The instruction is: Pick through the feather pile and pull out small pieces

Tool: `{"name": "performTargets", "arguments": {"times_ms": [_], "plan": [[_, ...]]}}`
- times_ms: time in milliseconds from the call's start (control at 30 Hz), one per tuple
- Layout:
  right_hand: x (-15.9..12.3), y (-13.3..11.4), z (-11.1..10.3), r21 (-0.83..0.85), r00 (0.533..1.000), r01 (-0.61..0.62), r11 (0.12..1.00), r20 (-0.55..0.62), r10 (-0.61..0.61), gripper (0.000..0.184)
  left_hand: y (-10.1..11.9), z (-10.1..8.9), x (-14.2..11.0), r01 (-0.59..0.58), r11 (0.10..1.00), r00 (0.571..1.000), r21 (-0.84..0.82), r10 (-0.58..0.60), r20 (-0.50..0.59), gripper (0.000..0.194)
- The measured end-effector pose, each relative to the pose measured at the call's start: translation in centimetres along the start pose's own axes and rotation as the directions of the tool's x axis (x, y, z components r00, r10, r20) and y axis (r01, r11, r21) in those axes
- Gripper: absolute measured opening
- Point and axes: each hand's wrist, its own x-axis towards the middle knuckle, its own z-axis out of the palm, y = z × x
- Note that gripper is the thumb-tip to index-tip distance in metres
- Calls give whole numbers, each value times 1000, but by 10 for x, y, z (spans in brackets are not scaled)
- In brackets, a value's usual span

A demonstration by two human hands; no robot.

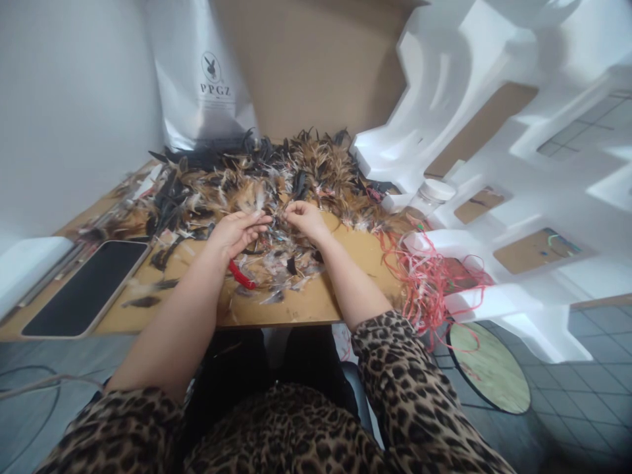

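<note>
My left hand (241, 232) is raised over the near part of the feather pile, thumb and forefinger pinched together. A pale fluffy feather (259, 197) stands up from that pinch. Just to its right my right hand (307, 220) has its fingertips closed; whatever they hold is too small to make out. The two hands are a short gap apart. Brown and black feathers (320, 161) are heaped behind them, with loose fluff and scraps below on the wooden table (316, 296). A red band-like item (241, 275) lies by my left wrist.
A phone (86, 289) lies at the left. A silver-white bag (197, 85) stands behind the feathers. At the right are a tangle of pink-red string (429, 283), a white-lidded jar (433, 194) and large white foam packing (523, 131). A round stool (488, 368) is below.
</note>
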Motion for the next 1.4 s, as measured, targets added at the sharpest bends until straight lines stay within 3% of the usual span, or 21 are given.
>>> {"name": "performTargets", "arguments": {"times_ms": [267, 367, 567, 633, 767, 833, 967, 1067, 1200, 1400], "plan": [[-8, -7, 7, -243, 982, 186, 952, 26, -185, 16, -3, 0, 1, 106, 994, 994, -12, -106, 33, 6], [-6, -6, 5, -185, 991, 133, 974, 8, -133, 15, -3, 0, 2, 93, 995, 995, -22, -93, 20, 4], [0, 0, -3, -76, 994, -89, 993, -72, 84, 11, 3, -1, -1, -18, 992, 999, -122, 23, 41, 5], [0, -1, -3, -91, 993, -96, 991, -73, 90, 12, 4, -1, -2, -37, 990, 998, -136, 44, 48, 5], [-3, -10, 0, -44, 989, 1, 999, -147, -7, 25, 5, 2, -5, -46, 990, 998, -133, 53, 46, 4], [-6, -16, 2, 53, 995, 18, 998, -103, -12, 29, 5, 3, -6, -38, 991, 998, -131, 44, 46, 5], [-13, -24, 7, 262, 995, -57, 963, 95, 33, 34, 3, 4, -5, 12, 993, 998, -122, -4, 66, 4], [-15, -24, 12, 359, 985, -100, 928, 169, 41, 36, 1, 3, -4, 55, 989, 992, -136, -38, 120, 5], [-15, -22, 17, 442, 980, -118, 889, 196, 32, 33, -1, 2, -5, 83, 981, 984, -173, -53, 171, 6], [-15, -21, 19, 439, 980, -91, 894, 198, 3, 29, 2, 5, -9, 144, 974, 978, -175, -112, 179, 4]]}}
